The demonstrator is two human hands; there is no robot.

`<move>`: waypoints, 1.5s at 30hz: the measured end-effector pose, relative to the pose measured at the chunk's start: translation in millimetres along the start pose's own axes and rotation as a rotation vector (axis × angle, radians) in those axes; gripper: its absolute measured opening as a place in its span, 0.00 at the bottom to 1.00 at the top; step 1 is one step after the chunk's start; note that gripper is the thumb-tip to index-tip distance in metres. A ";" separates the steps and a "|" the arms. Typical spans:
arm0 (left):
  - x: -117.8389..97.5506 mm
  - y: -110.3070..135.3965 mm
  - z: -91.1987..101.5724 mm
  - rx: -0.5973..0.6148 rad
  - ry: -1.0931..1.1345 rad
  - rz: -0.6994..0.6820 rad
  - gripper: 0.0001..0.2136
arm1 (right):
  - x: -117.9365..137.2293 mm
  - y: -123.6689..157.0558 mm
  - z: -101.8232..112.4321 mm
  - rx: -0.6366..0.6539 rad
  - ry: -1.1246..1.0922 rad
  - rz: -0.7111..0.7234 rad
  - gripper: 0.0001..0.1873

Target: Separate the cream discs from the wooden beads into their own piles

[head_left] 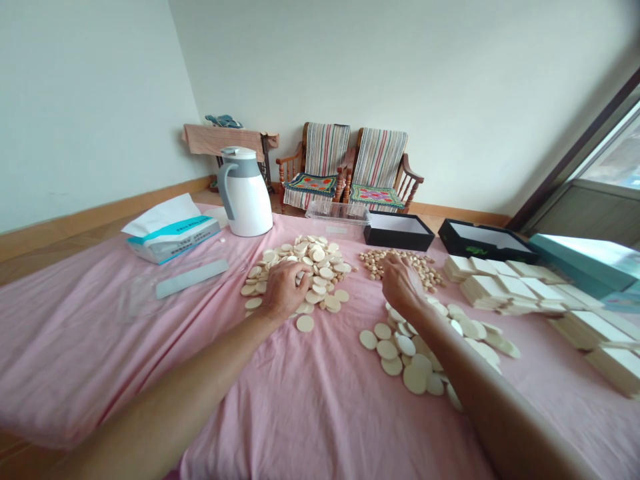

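Across the pink cloth (300, 407), your left hand (284, 288) presses on a heap of pale round discs (320, 273), its fingers (299, 272) curled down over them and partly closed; you cannot tell whether they grip any disc. Just beside it, your right hand (399, 283) rests on a smaller heap of tan pellets (405, 263), its fingers (387, 265) bent into the pile, and anything they hold is hidden. A second spread of discs (407, 353) lies beneath your right forearm (465, 353), and a lone disc (305, 324) sits just below your left hand. To the right are stacks of pale rectangular slabs (515, 290) and a teal box (585, 263). Farther back stand a black box (399, 231), a second black box (487, 241) with green lettering too small to read, a clear plastic tub (337, 220), a white-and-grey jug (245, 193), and a tissue pack (173, 231) whose blue-banded print is also unreadable.
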State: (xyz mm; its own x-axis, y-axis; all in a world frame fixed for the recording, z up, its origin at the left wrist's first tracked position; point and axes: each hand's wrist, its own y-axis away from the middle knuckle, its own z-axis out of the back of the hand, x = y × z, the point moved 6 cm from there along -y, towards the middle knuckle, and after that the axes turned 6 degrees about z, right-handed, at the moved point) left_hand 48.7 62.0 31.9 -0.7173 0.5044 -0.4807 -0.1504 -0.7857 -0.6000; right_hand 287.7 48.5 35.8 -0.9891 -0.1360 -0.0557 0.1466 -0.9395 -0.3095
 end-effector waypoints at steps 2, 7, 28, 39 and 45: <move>0.3 0.3 -0.3 -0.003 0.000 0.001 0.07 | 4.9 -6.0 -6.0 0.034 -0.056 0.098 0.19; 0.4 1.5 -0.7 0.009 0.001 -0.007 0.07 | 28.8 -22.8 -30.8 0.138 -0.097 0.310 0.19; 1.9 1.2 -1.3 0.015 -0.003 0.010 0.07 | 13.8 -38.8 -27.5 0.109 -0.019 0.329 0.15; -1.2 0.9 1.6 0.015 -0.020 0.014 0.06 | 6.8 -53.2 -32.8 0.066 -0.052 0.231 0.14; -2.0 1.1 4.8 -0.001 -0.041 -0.002 0.06 | 48.5 -87.7 -50.2 0.076 -0.244 0.205 0.21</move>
State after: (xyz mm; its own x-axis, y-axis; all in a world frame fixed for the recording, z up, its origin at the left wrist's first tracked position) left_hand 46.7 58.4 35.3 -0.7445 0.4907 -0.4527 -0.1514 -0.7845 -0.6014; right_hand 227.4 140.1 12.7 -0.9138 -0.3873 0.1221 0.3508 -0.9044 -0.2430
